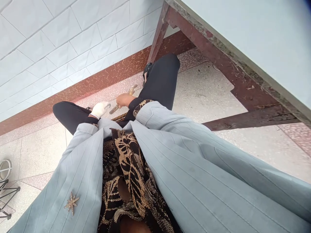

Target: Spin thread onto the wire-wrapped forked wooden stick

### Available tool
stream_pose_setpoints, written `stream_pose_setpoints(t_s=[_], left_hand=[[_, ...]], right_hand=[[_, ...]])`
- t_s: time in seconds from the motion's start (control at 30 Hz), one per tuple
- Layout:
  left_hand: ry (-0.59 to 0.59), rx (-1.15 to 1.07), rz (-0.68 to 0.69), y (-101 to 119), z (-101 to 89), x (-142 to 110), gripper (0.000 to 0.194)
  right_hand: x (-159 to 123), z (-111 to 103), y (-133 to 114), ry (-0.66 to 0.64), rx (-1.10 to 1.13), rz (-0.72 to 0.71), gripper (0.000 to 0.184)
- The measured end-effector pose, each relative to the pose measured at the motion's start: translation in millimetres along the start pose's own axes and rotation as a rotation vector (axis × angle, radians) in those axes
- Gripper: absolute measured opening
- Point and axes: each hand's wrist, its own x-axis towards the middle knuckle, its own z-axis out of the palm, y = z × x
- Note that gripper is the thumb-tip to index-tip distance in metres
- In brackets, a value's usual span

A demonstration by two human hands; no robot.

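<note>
A folding frame (9, 197) with dark legs and a white ring-shaped item (5, 170) stand at the far left on the tiled floor (40, 152). A star-shaped brooch (72, 203) is pinned to the person's pale, striped jacket (84, 181). The left hand (99, 110), in a white glove, is held low between the dark-trousered knees; its fingers are curled beside a small grey tip, and whether they grip it cannot be told. Just to its right, a long brown object (114, 109) slants between the knees above the floor, one end toward the glove, the other toward the tiled wall (58, 30). The bare right hand (124, 100) has its fingers closed around the object's middle. A black shoe (146, 68) shows beyond the right knee, near a table leg (157, 37). The pale-topped table (262, 35) fills the upper right.
</note>
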Motion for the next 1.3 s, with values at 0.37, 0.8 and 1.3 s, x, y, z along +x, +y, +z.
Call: stream_pose_setpoints(t_s=[0.37,0.8,1.3], left_hand=[[0.151,0.020,-0.077,-6.5,-0.2,2.6,0.027],[-0.126,-0.774,-0.270,-12.0,-3.6,-11.5,0.020],[-0.263,-0.625,-0.275,3.1,3.0,-9.8,0.020]], right_hand=[[-23.8,-20.9,-2.6,-0.024,-0.097,-0.240,0.014],[-20.6,-24.1,14.1,0.129,0.601,-0.422,0.032],[-6.0,-4.6,10.8,0.210,1.054,-0.052,0.011]])
